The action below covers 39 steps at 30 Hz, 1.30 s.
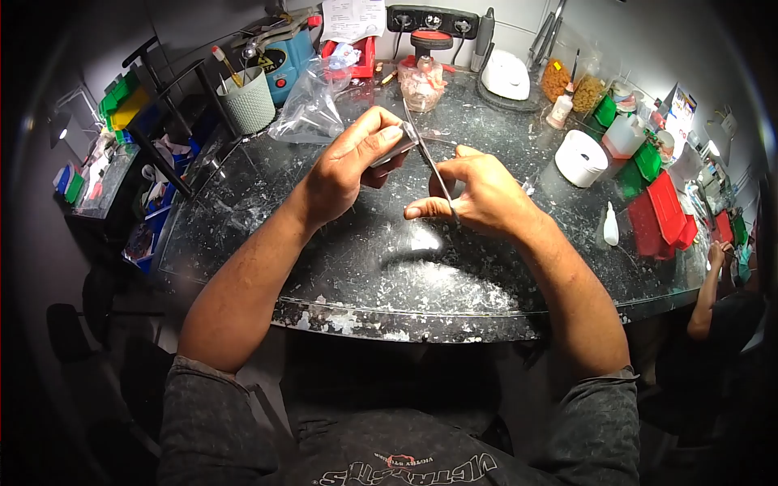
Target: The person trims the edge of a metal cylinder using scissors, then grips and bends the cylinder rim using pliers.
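Observation:
Above the middle of the worktable, my right hand point(490, 194) grips a pair of metal scissors point(425, 154), its thumb and fingers about the handles. The scissor blades are spread apart and point up and away from me. My left hand point(344, 166) is closed, thumb pressed on top, around a small thin greyish piece point(395, 149). The blades meet the edge of this piece close to my left fingertips. Its exact kind and shape are mostly hidden by my fingers.
The dark, white-stained worktable point(340, 279) carries a clear plastic bag point(312, 109), a white cup of tools point(246, 101), a glass jar point(422, 85), a white ring-shaped roll point(581, 159), a small white tube point(610, 225) and red bins point(658, 212). Another person's arm point(705, 292) shows far right.

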### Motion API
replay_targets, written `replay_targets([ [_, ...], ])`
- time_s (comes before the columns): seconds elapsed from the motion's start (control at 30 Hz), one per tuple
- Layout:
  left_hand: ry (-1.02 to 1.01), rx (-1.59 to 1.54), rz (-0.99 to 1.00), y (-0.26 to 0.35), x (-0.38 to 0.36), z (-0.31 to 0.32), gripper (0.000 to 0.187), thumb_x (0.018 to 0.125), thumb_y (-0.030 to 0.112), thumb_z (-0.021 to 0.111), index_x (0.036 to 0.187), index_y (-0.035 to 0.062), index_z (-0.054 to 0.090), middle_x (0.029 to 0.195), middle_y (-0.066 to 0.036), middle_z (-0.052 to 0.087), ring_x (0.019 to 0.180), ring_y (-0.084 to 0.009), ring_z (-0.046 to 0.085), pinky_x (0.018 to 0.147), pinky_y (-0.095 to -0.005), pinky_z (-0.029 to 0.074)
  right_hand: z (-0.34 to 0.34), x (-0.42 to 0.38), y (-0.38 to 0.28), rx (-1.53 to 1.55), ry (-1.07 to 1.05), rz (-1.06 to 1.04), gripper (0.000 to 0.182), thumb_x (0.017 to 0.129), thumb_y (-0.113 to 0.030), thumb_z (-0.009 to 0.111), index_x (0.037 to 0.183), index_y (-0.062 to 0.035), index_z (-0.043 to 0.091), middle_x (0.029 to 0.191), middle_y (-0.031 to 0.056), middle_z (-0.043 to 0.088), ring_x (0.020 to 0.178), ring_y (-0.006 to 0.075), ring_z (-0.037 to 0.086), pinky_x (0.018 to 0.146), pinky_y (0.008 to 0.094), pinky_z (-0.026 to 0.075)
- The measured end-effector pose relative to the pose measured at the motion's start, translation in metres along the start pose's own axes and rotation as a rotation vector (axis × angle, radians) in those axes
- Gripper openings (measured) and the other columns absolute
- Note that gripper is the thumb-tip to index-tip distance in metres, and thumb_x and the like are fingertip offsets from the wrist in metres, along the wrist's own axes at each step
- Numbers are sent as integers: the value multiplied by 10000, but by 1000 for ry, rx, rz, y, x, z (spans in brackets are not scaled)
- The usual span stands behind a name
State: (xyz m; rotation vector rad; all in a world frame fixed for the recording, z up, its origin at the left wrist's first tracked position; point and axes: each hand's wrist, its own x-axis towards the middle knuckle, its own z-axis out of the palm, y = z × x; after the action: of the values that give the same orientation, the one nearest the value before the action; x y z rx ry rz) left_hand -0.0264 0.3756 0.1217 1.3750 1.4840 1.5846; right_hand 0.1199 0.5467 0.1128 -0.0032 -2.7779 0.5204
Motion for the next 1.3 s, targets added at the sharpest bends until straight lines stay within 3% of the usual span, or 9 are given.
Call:
replay_targets([
  [0.17,-7,-25,-7,2,0,-3,254,1019,348,425,1028,114,523,786,41,463,656,-42,383,578,-195,327,-4,3,1,70,-19,40,663,655,-707,741,704,-49,670,645,117,564,783,279,565,705,415,477],
  [0.43,-39,46,-14,2,1,0,266,1014,358,438,993,112,540,752,51,448,619,-31,368,548,-188,287,2,0,5,210,-136,116,770,632,-771,727,896,-48,709,923,176,606,964,301,603,867,402,501],
  [0.5,-29,46,-3,-2,2,1,266,1013,357,439,994,113,543,749,51,449,617,-32,368,547,-187,283,-2,-1,0,225,-134,115,780,642,-773,720,930,-48,712,909,170,609,990,309,595,894,410,495],
  [0.57,-20,46,-9,0,2,1,266,1012,357,442,993,113,545,749,50,454,618,-32,370,548,-187,284,-4,-2,-3,145,-136,98,662,693,-648,767,994,-62,700,928,114,661,975,267,571,879,387,473],
  [0.8,-4,89,-16,1,3,1,267,1013,360,443,974,117,548,757,45,474,631,-34,385,558,-188,295,-2,-3,0,101,-101,68,701,669,-673,771,997,-57,701,913,134,645,987,281,574,875,393,483],
  [0.87,9,116,-15,1,2,2,270,1015,362,440,970,117,546,760,45,473,637,-35,387,563,-189,300,-5,-2,-1,58,-173,116,934,620,-862,635,1053,-36,687,984,179,648,1093,326,572,971,442,469],
  [1.0,-27,164,-4,2,2,0,278,1019,368,429,976,114,536,757,48,458,651,-40,392,574,-189,316,-7,-2,-4,45,-170,103,922,625,-853,642,1044,-34,691,959,182,651,1084,325,574,962,444,472],
  [1.3,-14,114,-7,1,2,-3,286,1032,359,409,987,106,536,748,48,449,607,-36,367,537,-191,297,-5,-1,-7,54,-96,99,767,652,-779,699,908,-56,736,785,147,601,888,283,586,790,404,503],
])
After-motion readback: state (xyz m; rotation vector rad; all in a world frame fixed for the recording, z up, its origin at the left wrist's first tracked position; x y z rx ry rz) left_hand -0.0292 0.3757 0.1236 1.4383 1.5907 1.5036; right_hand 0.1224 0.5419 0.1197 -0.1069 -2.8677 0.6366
